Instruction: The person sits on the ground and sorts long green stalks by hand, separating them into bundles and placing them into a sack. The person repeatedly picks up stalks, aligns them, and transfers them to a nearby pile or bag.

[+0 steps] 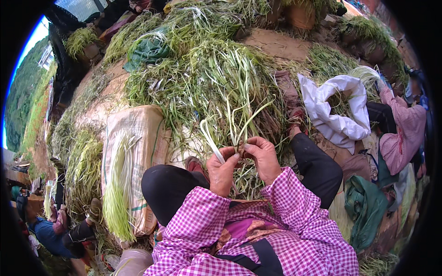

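Fingers [251, 148] of 2 hands [221, 175] [267, 162] pinch pale stalks [213, 143] above brown ground [276, 43] strewn with greens [184, 99].

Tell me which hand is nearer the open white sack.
Right. The right hand is left of the white sack and lower in the picture; the left hand is farther left, beyond the right hand.

A white sack [321, 117] and green sheeting [367, 211] lie near a co-worker [401, 126].
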`<state>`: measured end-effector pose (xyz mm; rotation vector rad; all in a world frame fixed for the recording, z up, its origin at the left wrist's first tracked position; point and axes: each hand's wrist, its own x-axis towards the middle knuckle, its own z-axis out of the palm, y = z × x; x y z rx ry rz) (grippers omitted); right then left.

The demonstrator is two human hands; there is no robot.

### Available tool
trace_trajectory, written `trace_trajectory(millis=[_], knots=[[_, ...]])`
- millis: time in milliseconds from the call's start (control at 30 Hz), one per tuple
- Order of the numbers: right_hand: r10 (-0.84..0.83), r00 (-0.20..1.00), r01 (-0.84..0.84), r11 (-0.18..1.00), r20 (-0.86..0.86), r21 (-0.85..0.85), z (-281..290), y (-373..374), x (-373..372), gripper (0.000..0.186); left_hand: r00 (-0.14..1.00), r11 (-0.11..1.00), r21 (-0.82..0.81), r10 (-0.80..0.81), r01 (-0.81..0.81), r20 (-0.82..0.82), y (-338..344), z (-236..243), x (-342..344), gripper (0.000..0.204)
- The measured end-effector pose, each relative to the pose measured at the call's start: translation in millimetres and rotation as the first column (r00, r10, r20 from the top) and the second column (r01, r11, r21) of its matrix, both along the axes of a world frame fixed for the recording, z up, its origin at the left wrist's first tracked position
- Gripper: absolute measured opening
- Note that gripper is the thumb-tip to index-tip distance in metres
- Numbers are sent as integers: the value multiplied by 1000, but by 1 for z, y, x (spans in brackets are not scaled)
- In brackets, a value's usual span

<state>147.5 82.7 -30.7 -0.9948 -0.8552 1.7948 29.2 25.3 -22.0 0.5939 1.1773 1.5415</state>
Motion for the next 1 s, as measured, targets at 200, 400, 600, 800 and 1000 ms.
trace_trajectory(millis=[200,400,600,800,1000], knots=[[-271,962,270,962,33,26,-42,27,54,3,975,990,111,65,-91,211,1,10,-2,13],[-581,562,603,775,589,189,-69,73,138,12,932,975,37,197,-218,305,4,19,-15,12],[-412,549,-174,794,727,582,-37,44,92,29,932,979,-27,201,-202,302,6,21,-21,17],[408,869,-461,874,281,154,6,14,27,24,972,998,-30,63,-58,226,4,18,-17,20],[133,989,-133,991,59,5,-10,2,13,5,974,996,-10,91,-90,205,3,16,-14,16]])
